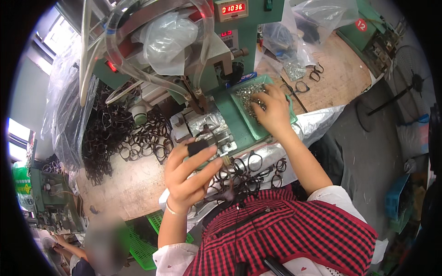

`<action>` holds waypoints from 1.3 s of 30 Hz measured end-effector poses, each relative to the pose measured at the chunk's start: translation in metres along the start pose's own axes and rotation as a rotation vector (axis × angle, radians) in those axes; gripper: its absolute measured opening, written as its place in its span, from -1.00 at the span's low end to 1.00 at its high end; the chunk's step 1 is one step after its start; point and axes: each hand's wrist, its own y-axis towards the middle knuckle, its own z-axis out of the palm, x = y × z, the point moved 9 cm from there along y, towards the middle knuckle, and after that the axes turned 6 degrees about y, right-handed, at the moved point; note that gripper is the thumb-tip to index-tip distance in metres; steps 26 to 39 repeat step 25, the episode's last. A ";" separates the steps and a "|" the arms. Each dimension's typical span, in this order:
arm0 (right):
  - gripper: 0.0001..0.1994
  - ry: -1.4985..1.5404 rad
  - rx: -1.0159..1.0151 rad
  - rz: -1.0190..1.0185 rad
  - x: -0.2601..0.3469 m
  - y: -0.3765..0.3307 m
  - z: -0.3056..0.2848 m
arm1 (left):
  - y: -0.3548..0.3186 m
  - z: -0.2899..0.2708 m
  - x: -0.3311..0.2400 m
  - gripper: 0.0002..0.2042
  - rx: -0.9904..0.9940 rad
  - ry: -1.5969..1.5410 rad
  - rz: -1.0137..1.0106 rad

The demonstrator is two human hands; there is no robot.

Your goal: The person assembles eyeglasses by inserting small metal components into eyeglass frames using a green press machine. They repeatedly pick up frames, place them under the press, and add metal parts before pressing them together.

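Note:
My left hand point(189, 177) is at the metal fixture point(225, 143) under the green machine's head, fingers curled and closed. A black wrap point(198, 147) covers part of one finger. Past the fingertips a dark brown piece point(205, 133) lies by the fixture; whether my fingers grip it is hidden. My right hand point(275, 112) reaches into a green tray point(253, 131) of small shiny metal parts point(244, 94). Its fingers are bent but apart, tips among the parts, with nothing visible held. Several dark eyeglass frames point(251, 181) lie on silvery sheeting in front of me.
A large heap of dark eyeglass frames point(110, 124) covers the table at left. The green machine point(248, 41) stands ahead, with clear hoses point(113, 41) looping down. Loose frames point(301, 86) and a bag of small parts point(294, 70) lie at right. Another person point(76, 253) sits at lower left.

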 end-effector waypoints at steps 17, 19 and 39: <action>-0.92 0.170 -0.065 -0.066 -0.005 0.010 0.000 | -0.098 0.006 -0.002 -0.66 -0.110 0.175 -0.294; -0.91 0.156 -0.062 -0.082 -0.001 0.005 -0.009 | -0.118 -0.041 0.003 -0.73 -0.219 0.439 -0.307; -0.86 0.175 0.005 -0.172 0.012 0.017 -0.003 | -0.093 -0.128 0.120 -0.72 -0.165 0.707 -0.575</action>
